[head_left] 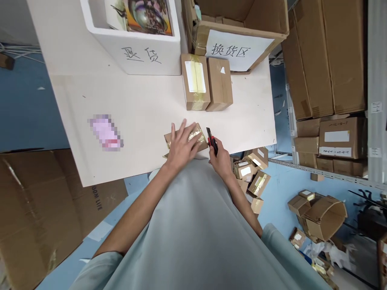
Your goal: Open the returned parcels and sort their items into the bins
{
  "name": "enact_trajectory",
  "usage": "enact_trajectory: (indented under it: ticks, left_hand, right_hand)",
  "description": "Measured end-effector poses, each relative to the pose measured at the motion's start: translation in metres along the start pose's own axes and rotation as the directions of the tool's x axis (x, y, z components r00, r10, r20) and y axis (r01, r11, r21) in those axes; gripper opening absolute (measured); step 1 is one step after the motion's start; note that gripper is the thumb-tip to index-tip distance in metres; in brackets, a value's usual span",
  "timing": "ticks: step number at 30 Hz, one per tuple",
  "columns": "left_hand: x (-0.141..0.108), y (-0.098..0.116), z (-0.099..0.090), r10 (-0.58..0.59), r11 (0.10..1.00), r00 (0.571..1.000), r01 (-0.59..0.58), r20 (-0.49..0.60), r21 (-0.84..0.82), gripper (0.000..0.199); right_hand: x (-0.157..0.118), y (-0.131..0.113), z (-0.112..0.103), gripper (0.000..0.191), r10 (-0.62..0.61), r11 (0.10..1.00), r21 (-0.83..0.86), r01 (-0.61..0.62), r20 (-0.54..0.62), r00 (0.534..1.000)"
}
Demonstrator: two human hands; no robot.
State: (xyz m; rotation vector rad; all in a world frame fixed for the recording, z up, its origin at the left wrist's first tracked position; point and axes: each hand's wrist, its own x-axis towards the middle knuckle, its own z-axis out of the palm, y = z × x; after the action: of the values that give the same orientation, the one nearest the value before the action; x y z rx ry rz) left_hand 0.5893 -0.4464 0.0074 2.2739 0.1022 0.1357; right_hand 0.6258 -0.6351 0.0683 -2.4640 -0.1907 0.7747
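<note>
A small taped cardboard box (198, 133) lies near the front edge of the white table, close to my body. My left hand (183, 144) rests flat on top of it with the fingers spread. In my right hand (220, 158) is a box cutter (212, 140), red and black, its dark blade pointing away from me. The cutter is just right of the box's right end; whether the blade touches the cardboard I cannot tell. Beyond my hands, two closed cardboard boxes stand side by side, a taped one (196, 96) and a plainer one (219, 86).
A white foam bin (145, 56) and a large open carton (242, 30) with a paper sign stand at the back of the table (142, 117). A blurred pink phone-like object (105, 132) lies left. Several small boxes (258, 183) are heaped below the right edge, near a shelf of cartons.
</note>
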Motion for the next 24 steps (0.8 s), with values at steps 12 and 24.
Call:
enact_trajectory:
  ticks: [12,24]
  left_hand:
    - [-0.001,-0.005,0.012,0.015,1.000,1.000,-0.015,0.011,-0.007,0.030]
    - [-0.001,-0.002,0.012,-0.049,0.992,0.999,0.051,0.023,-0.115,0.029]
  right_hand:
    - [-0.006,-0.035,-0.017,0.061,0.017,0.921,-0.390,0.011,0.071,0.997]
    - [-0.011,-0.054,-0.012,0.063,0.096,0.840,-0.541,-0.032,0.091,0.991]
